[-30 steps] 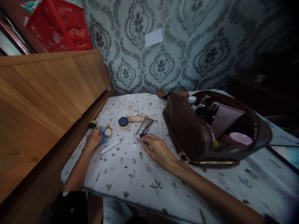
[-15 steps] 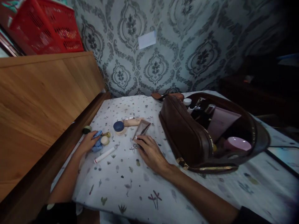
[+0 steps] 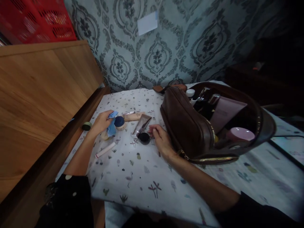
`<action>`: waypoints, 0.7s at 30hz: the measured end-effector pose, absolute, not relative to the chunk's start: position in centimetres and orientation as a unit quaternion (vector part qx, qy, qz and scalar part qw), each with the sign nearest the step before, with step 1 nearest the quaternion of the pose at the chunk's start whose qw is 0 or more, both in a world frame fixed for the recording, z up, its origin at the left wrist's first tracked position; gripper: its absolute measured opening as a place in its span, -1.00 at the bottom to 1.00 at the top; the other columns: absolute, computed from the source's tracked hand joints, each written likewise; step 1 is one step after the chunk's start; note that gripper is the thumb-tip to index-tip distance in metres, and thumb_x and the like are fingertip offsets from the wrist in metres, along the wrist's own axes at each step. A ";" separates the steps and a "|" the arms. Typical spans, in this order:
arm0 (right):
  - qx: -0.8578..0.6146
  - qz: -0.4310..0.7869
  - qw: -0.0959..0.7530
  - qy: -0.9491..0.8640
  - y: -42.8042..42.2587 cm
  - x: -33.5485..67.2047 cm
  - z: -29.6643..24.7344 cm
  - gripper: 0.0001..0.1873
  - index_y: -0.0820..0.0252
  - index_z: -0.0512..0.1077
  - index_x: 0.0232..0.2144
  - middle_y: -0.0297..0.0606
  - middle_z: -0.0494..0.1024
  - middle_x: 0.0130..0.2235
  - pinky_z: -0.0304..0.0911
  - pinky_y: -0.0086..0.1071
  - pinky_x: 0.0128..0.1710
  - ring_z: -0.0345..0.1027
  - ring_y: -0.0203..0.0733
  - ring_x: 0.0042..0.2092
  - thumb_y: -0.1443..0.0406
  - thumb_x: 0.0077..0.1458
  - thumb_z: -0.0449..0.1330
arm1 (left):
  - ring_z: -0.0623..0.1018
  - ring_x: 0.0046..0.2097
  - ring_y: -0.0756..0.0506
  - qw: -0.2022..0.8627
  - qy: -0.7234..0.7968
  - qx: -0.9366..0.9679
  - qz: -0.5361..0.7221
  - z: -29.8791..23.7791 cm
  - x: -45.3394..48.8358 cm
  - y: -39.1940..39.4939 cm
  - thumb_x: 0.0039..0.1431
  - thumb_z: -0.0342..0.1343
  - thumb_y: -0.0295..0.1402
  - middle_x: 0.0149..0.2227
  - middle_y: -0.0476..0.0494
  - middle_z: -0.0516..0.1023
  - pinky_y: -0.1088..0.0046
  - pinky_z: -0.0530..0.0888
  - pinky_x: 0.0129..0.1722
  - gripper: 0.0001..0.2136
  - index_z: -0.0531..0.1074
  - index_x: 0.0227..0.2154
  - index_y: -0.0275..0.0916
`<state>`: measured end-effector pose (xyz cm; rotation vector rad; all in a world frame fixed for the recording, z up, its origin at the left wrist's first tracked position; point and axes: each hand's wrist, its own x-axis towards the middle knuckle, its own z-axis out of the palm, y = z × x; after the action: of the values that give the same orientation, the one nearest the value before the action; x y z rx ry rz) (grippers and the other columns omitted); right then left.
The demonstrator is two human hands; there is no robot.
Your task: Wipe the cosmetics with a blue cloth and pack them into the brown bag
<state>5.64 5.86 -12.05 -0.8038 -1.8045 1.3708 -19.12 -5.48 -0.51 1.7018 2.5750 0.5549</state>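
My left hand [image 3: 102,123] pinches a crumpled blue cloth [image 3: 111,128], which hangs beside a small jar with a dark blue lid [image 3: 119,121]. Partly covered by this hand and cloth is a cream-coloured round item [image 3: 104,136]. My right hand [image 3: 161,141] rests near the table surface, its fingers loosely bent and holding nothing. Just left of its fingertips sits a small round black pot [image 3: 143,138], touching or close to the cap of a grey-brown squeeze tube [image 3: 142,123]. Behind lies a beige tube [image 3: 134,116]. A white stick-like tube [image 3: 106,149] lies nearer me.
On the right stands an open brown cosmetic bag [image 3: 187,126] with a pink tube [image 3: 226,112], a pink round container [image 3: 241,134] and bottles inside. A green-lidded jar [image 3: 86,126] is by the table's left edge, beside a wooden panel [image 3: 47,95]. A phone-like screen [image 3: 289,145] lies far right.
My left hand has lifted the blue cloth and moved up and right, toward the blue-lidded jar. My right hand has drawn back rightward from the grey-brown tube, and the black pot now shows.
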 end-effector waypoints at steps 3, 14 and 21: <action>-0.288 0.503 0.365 -0.729 5.4 5.8 -11.7 -0.76 0.17 0.40 -0.16 -0.14 0.57 -0.19 0.40 -0.21 -0.13 0.49 -0.08 -0.16 0.20 0.21 0.03 | 0.44 -0.32 -0.10 0.038 0.813 0.552 0.183 0.8 -18.7 -8.0 0.20 -0.02 -0.18 -0.40 -0.05 0.49 0.47 0.38 -0.32 -0.71 0.47 -0.28 -0.29; -0.149 0.326 0.379 -0.853 4.4 6.3 -11.5 -0.79 0.19 0.41 -0.09 -0.07 0.49 -0.12 0.37 -0.20 -0.18 0.39 -0.04 -0.13 0.30 0.26 0.07 | 0.49 0.10 -0.32 0.115 0.849 0.509 0.082 -3.5 -14.4 -17.9 0.19 0.06 -0.19 0.02 -0.28 0.53 0.20 0.40 0.05 -0.68 0.47 -0.05 -0.19; -0.101 0.250 0.419 -0.867 4.0 6.1 -11.4 -0.83 0.19 0.43 -0.14 -0.05 0.50 -0.11 0.34 -0.08 -0.03 0.36 0.04 -0.04 0.31 0.29 0.06 | 0.53 -0.14 -0.24 0.098 0.819 0.537 0.178 -4.9 -11.8 -16.3 0.23 -0.01 -0.21 -0.19 -0.20 0.52 0.21 0.44 -0.09 -0.77 0.42 -0.17 -0.20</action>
<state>6.12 4.01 -11.37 -0.2542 -2.1728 0.6280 -11.79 -16.30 -4.92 1.5899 2.4223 0.5258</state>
